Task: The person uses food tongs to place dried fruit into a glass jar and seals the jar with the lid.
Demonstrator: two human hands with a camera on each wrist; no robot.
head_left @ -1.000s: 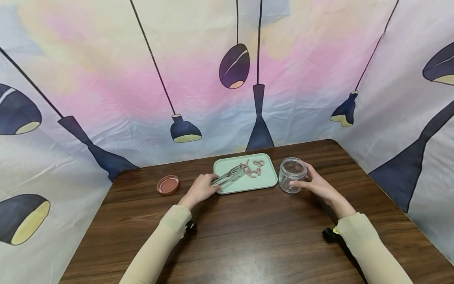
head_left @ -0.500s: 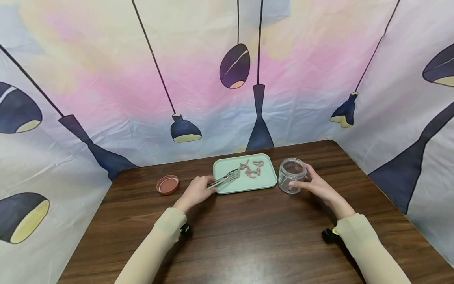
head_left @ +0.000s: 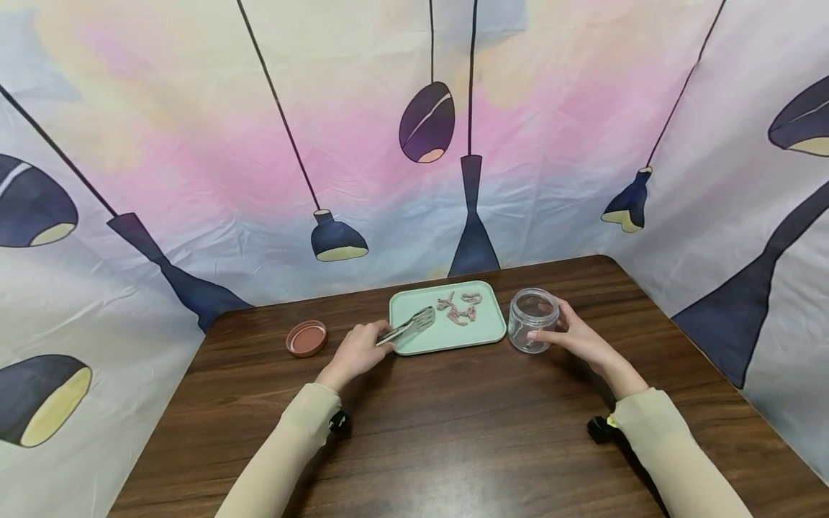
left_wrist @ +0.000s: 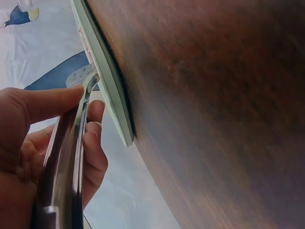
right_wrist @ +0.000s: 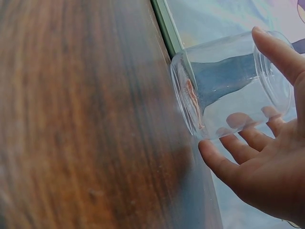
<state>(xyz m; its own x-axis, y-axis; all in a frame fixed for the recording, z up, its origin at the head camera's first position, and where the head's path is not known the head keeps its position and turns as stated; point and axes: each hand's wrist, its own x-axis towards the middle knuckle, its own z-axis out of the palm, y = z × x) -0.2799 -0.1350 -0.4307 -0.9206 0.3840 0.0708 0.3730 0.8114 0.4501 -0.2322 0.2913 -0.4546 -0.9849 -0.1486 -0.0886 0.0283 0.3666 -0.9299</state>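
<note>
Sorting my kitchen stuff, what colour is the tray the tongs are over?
Pale mint green tray, clearest in the head view.

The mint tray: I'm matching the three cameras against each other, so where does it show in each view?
Head view: the mint tray lies at table centre, between the tongs' hand and the jar.
Left wrist view: only its edge, a pale strip from top left, beside the tongs.
Right wrist view: a thin green edge at the top, behind the jar.
Shared landmark: the dark wooden table.
</note>
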